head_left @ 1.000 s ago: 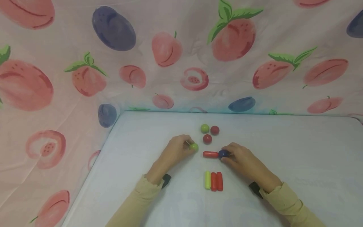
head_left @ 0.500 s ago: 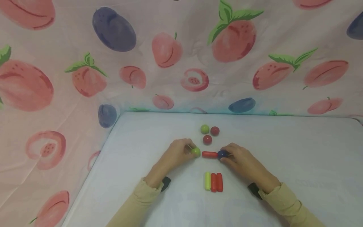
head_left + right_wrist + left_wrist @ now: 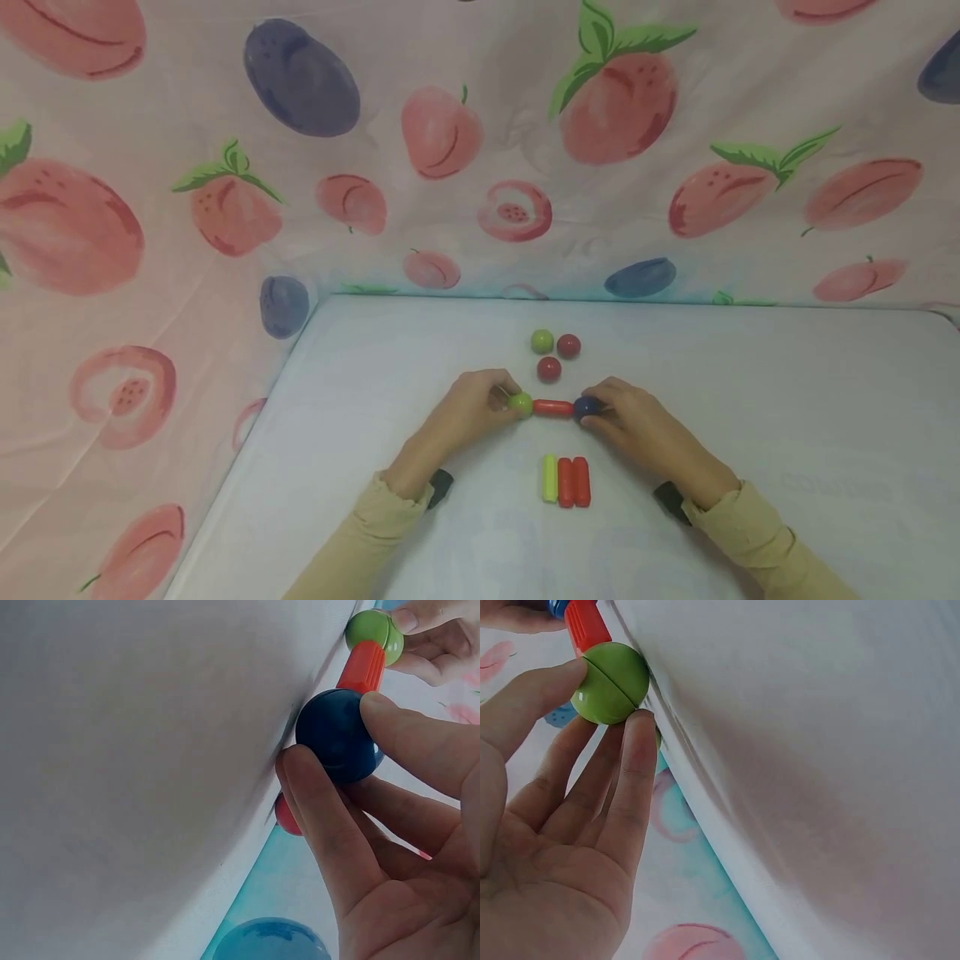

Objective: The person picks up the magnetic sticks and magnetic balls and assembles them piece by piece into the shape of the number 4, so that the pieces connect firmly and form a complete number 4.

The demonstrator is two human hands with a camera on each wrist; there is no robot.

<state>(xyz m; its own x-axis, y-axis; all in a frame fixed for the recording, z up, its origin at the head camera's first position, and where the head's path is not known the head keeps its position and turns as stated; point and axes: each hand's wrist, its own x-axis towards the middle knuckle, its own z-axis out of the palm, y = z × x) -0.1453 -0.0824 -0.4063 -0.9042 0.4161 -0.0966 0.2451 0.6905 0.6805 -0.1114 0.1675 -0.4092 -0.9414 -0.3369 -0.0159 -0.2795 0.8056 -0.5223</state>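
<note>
Between thumb and fingers, my left hand (image 3: 474, 407) pinches a green ball (image 3: 612, 684), which has a seam line around it. My right hand (image 3: 639, 417) pinches a dark blue ball (image 3: 337, 735) on the other side. A red rod (image 3: 552, 408) spans the gap between the two balls, lying level, its left end right at the green ball and its right end at the blue one. In the right wrist view the red rod (image 3: 362, 666) has a ridged surface and lines up with both balls.
Behind the hands lie a green ball (image 3: 542, 341) and two red balls (image 3: 568, 346). Closer to the person, a yellow-green rod (image 3: 550, 478) and two red rods (image 3: 573, 482) lie side by side on the white table (image 3: 750, 400). A fruit-print cloth (image 3: 450, 50) hangs behind.
My left hand has moved right and slightly nearer, bringing the green ball up to the red rod's free end. The blue ball and rod have shifted slightly left with my right hand.
</note>
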